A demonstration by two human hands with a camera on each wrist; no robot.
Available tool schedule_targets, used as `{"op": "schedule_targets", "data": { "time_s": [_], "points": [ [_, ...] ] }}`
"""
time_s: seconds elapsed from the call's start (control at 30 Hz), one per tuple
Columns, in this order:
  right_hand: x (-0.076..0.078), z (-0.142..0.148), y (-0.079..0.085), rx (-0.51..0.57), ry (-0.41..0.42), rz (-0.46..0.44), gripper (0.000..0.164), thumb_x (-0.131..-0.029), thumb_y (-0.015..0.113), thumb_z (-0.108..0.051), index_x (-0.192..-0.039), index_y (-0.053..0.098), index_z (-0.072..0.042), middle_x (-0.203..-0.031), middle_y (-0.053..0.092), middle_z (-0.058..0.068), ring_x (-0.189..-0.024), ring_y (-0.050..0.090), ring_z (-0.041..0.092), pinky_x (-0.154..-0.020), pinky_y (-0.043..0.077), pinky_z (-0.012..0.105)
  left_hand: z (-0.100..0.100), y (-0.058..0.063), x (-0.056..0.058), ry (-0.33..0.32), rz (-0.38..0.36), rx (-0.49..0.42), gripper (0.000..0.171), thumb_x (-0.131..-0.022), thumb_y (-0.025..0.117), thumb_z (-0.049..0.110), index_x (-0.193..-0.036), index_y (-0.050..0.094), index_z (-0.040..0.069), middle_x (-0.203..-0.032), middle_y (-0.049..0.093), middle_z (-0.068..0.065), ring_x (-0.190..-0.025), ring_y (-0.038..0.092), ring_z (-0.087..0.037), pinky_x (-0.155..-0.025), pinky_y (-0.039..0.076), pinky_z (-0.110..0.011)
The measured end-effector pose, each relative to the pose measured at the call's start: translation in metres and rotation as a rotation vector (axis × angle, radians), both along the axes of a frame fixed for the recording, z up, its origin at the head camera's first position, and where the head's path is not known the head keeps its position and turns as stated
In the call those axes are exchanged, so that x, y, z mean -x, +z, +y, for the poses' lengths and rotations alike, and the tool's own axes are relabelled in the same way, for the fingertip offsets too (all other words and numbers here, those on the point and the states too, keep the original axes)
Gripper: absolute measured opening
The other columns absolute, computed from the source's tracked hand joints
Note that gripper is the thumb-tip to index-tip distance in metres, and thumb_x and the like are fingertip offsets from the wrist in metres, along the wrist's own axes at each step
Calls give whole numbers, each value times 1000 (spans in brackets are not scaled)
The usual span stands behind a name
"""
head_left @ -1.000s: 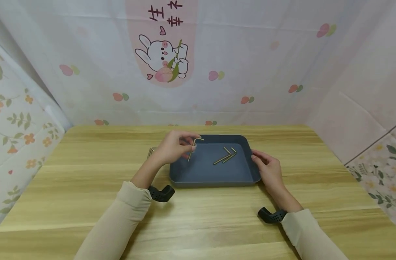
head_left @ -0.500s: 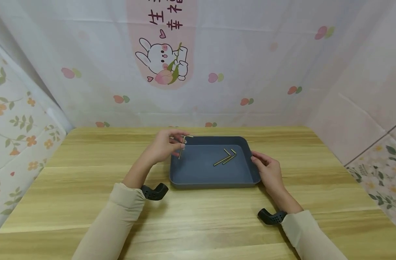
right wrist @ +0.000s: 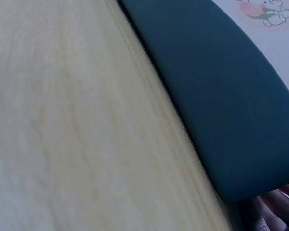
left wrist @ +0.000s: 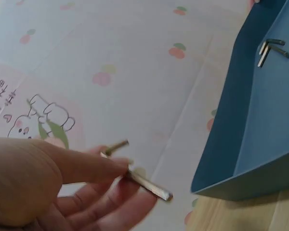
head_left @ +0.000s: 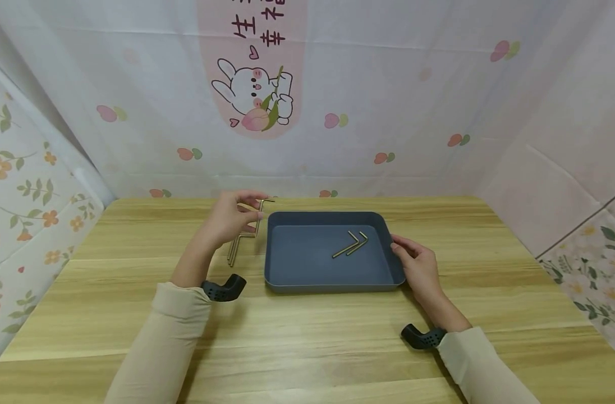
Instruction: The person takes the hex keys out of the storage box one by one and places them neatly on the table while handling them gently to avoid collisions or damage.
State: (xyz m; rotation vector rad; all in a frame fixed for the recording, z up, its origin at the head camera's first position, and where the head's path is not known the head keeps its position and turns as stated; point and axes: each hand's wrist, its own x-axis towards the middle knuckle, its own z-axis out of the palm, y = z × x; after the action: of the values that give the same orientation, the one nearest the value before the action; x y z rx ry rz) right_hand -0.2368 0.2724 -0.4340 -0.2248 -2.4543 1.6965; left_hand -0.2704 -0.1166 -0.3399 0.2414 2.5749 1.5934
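My left hand point(head_left: 228, 220) pinches a brass-coloured L-shaped hex key point(head_left: 259, 217) between thumb and fingers, just beyond the tray's left side. In the left wrist view the hex key point(left wrist: 151, 186) points its long arm toward the lower right. Below that hand, several more hex keys point(head_left: 234, 251) lie on the table, partly hidden by the hand. Two hex keys point(head_left: 355, 245) rest inside the blue-grey rectangular tray point(head_left: 307, 269), toward its right. At the tray's right wall, my right hand point(head_left: 420, 268) grips the rim, thumb on top and fingers along the outside.
The wood-grain table point(head_left: 307, 348) extends to a white printed cloth point(head_left: 388, 84) hanging along its back edge. Floral cloth point(head_left: 22, 224) hangs at the left. Black curved mounts sit on both wrists, the left mount point(head_left: 226, 289) over the table.
My left hand has moved left out of the tray, carrying the hex key, and the hex keys on the table show below it. The right hand stays on the tray's rim.
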Motion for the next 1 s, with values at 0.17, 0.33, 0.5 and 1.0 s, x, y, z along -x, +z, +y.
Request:
{"op": "schedule_targets", "data": {
  "time_s": [0.17,0.33,0.5,1.0],
  "points": [
    [0,0,-1,-11,-4,6,39,-102,62,-25,-134,65,-4,-137,64,19,-96,59,-15,-82,48,5,-10,1,-1,25,-8,33,40,-97,62,-1,-137,63,5,-115,59,-20,-111,68,-40,-76,64,-42],
    [1,0,-2,-24,-6,4,38,-102,61,-26,-134,66,-4,-135,65,17,-96,59,-15,-82,49,5,-18,1,-2,48,-25,67,39,-100,59,1,-138,61,3,-115,59,-21,-108,65,-38,-79,63,-44],
    [1,-1,-1,-19,-12,-2,38,-102,62,-25,-134,66,-5,-136,64,19,-94,59,-15,-81,49,5,-26,-3,-1,66,-41,117,37,-101,59,4,-137,62,4,-113,59,-19,-101,64,-32,-81,63,-45],
    [1,0,-1,-25,1,-8,39,-103,60,-26,-136,64,-5,-137,64,16,-98,58,-15,-82,49,5,-41,-20,6,64,-133,217,37,-101,55,4,-137,61,0,-120,62,-24,-102,66,-32,-76,64,-39]
  ]
}}
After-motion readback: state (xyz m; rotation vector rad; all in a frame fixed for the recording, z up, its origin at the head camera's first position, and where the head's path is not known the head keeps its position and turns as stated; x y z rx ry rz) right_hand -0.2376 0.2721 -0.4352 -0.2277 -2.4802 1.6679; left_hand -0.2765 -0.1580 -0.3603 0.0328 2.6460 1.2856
